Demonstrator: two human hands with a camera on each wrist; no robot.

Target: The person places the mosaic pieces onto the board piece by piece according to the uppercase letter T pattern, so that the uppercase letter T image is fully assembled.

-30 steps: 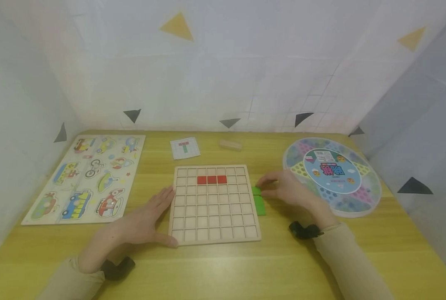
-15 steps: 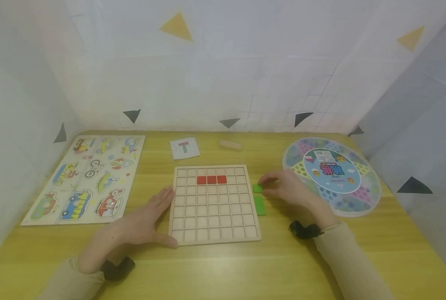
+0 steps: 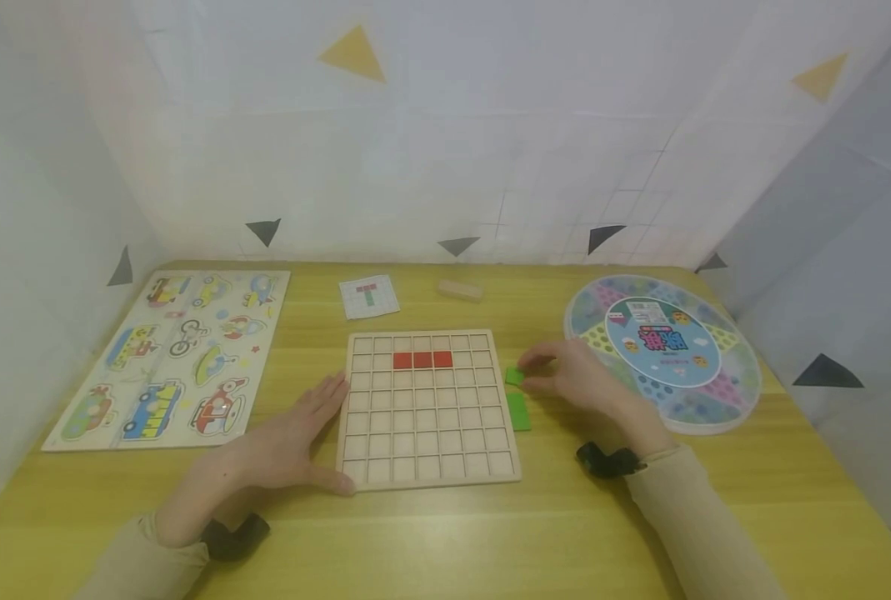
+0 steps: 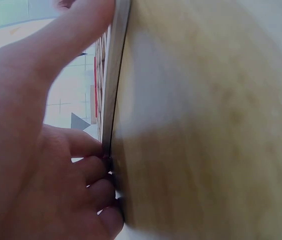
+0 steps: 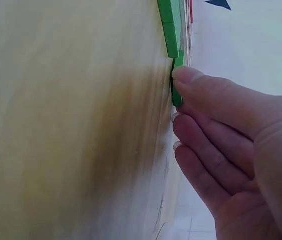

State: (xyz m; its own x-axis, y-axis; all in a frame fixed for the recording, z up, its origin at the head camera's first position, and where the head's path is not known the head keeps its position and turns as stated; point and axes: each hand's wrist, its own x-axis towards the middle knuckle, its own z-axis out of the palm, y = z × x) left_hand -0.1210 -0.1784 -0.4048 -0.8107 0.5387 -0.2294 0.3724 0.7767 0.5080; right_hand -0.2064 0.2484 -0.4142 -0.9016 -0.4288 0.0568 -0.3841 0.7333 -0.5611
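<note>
A square wooden grid board [image 3: 430,421] lies mid-table, with a row of 3 red tiles [image 3: 422,360] in its second row from the back. My left hand [image 3: 283,442] rests along the board's left edge, fingers extended and thumb at the front corner; the left wrist view has the hand [image 4: 56,150] against the board's side [image 4: 115,75]. Just right of the board, my right hand [image 3: 573,375] pinches a green square tile [image 3: 514,377] between thumb and fingers. The right wrist view shows the thumb on this tile [image 5: 177,95]. Nearer the front lie more green tiles [image 3: 518,412], side by side.
On the left lies a vehicle puzzle board [image 3: 167,358]. A paper card [image 3: 370,297] with a red and green T pattern and a small wooden block [image 3: 460,290] lie behind the grid board. At right is a round Chinese checkers board [image 3: 663,350].
The green tile in my right hand has slid slightly away from the other green tiles, opening a gap. My left hand has stayed at the board's edge.
</note>
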